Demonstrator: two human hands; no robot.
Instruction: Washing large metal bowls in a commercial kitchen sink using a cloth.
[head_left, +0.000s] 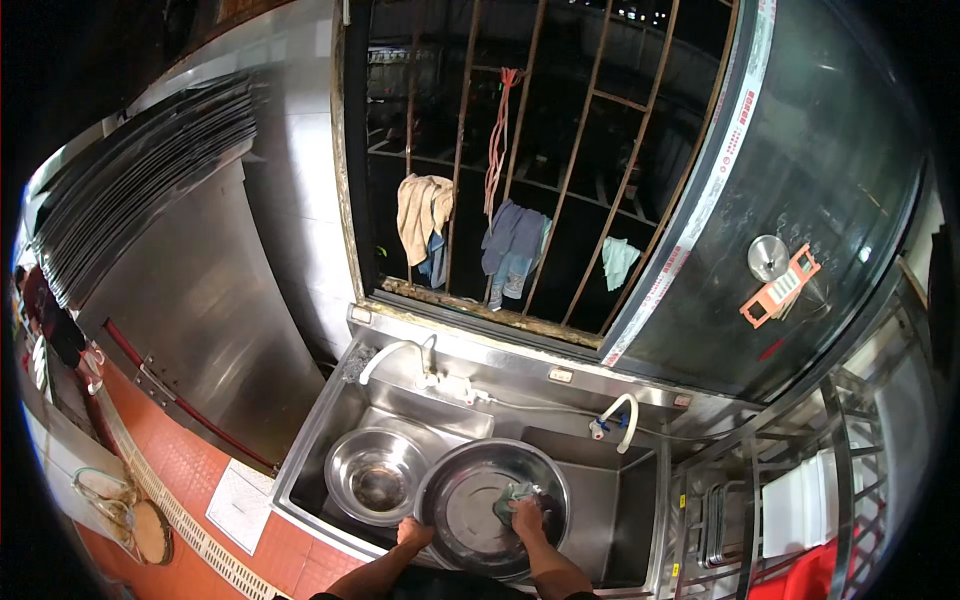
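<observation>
A large round metal basin (480, 499) rests over the divider of a stainless steel double sink (637, 525). My left hand (415, 532) is closed on the basin's left rim. Inside the basin, towards its right wall, my right hand (527, 514) holds a grey-green cloth (514, 501) bunched against the metal. A smaller shiny metal bowl (375, 476) sits in the left sink bowl, close beside the basin.
White curved faucets (390, 352) (634, 420) rise behind the sink. Cloths (426, 214) hang on the barred window. To the right stands a metal rack (750, 510) with trays and white containers. Another person (52, 315) is at the far left.
</observation>
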